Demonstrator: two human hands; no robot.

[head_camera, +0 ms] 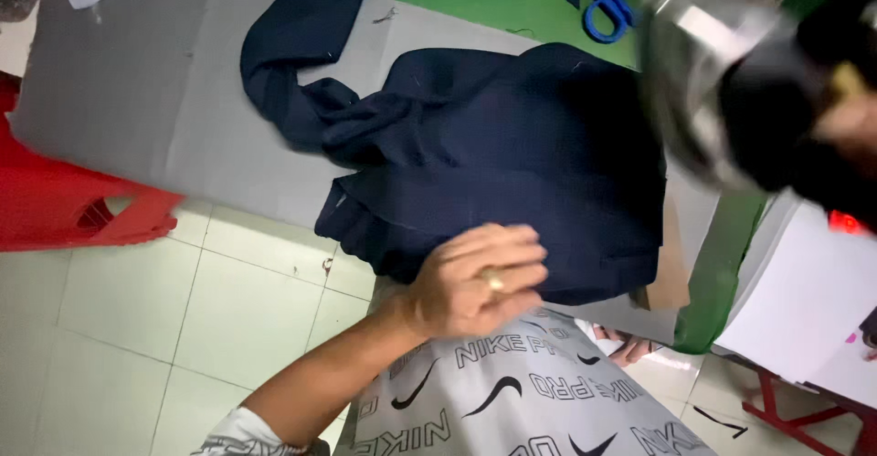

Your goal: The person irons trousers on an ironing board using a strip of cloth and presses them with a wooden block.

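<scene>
The left hand presses with curled, closed grip on the near edge of the navy cloth, which spreads away across the grey tabletop; the right hand grips a blurred iron just beyond the cloth's right edge.

The navy garment is matt woven cloth, softly creased. The iron has a glossy metal sole. The scissors have smooth blue plastic handles. The floor is glossy tile.
</scene>
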